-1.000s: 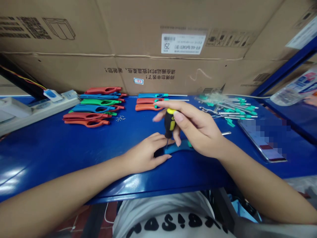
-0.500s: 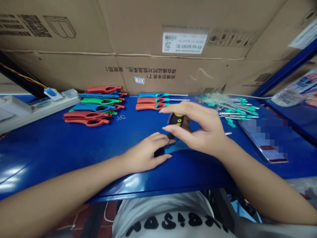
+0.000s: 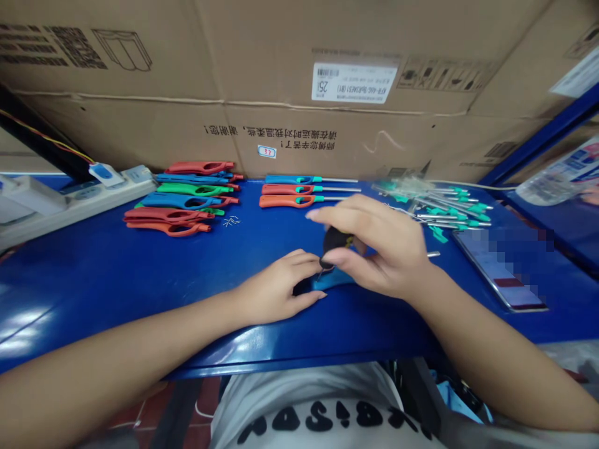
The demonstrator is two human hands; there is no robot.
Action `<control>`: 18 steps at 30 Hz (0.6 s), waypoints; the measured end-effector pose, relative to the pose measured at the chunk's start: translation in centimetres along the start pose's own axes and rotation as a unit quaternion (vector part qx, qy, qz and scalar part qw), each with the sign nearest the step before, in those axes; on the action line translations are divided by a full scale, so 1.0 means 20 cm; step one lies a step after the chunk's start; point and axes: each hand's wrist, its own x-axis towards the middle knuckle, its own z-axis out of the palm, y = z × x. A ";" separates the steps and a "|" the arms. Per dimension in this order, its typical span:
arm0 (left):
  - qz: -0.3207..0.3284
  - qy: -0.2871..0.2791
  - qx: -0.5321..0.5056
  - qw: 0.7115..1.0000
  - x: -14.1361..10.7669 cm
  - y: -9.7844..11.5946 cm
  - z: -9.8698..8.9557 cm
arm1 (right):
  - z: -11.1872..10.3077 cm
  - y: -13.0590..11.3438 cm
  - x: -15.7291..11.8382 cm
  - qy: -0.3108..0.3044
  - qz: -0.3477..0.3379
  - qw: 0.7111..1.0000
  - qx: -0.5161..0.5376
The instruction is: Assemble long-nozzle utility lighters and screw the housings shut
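Note:
My right hand [image 3: 384, 246] grips a black and yellow screwdriver [image 3: 336, 242] between thumb and fingers. Its thin tip points down at a blue lighter [image 3: 334, 278] lying on the blue table [image 3: 187, 268]. With thumb and fingers, my left hand [image 3: 283, 287] holds the left end of that lighter against the table. A metal tube end [image 3: 433, 254] sticks out to the right, beyond my right hand. Part of the lighter is hidden under my right hand.
Colored handles [image 3: 182, 199] are piled at the left beside small screws [image 3: 231, 221] and a power strip [image 3: 79, 199]. Three lighters [image 3: 287, 189] lie behind my hands. Right are metal tubes with green parts [image 3: 449, 209], a phone [image 3: 500, 271] and a bottle [image 3: 552, 178]. Cardboard [image 3: 281, 56] stands behind.
The screwdriver handle has turned and tilted in my right hand, whose fingers have shifted around it. My left hand keeps its hold. The whole view has moved slightly.

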 end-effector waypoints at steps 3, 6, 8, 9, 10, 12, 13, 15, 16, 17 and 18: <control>0.000 -0.009 -0.004 1.000 0.00 0.00 -0.01 | 0.01 0.01 0.00 -0.038 0.055 0.993 0.102; 0.000 -0.008 -0.008 1.000 0.00 0.00 -0.01 | 0.00 0.03 0.00 -0.025 0.054 0.993 0.103; 0.003 -0.007 -0.012 1.000 0.00 0.00 -0.01 | -0.01 0.05 0.00 0.001 0.030 0.998 0.050; 0.005 -0.007 -0.013 1.000 0.00 0.01 -0.01 | -0.01 0.05 0.00 0.006 0.026 0.999 0.033; 0.006 -0.006 -0.013 1.000 0.01 0.01 -0.01 | -0.01 0.05 0.00 0.002 0.031 0.999 0.037; 0.005 -0.001 -0.011 1.000 0.01 0.01 -0.01 | -0.02 0.04 0.00 -0.030 0.063 0.992 0.107; 0.004 0.000 -0.010 1.000 0.01 0.01 -0.01 | -0.02 0.04 0.00 -0.045 0.081 0.985 0.148; 0.003 0.001 -0.010 1.000 0.01 0.01 -0.01 | -0.02 0.04 0.00 -0.046 0.083 0.981 0.171; 0.003 -0.001 -0.011 1.000 0.01 0.01 -0.01 | -0.03 0.04 0.00 -0.031 0.065 0.987 0.144; 0.005 -0.002 -0.013 1.000 0.01 0.01 -0.01 | -0.03 0.03 0.01 -0.011 0.042 0.994 0.098; 0.006 -0.004 -0.014 1.000 0.01 0.01 -0.01 | -0.03 0.03 0.01 0.007 0.017 0.998 0.052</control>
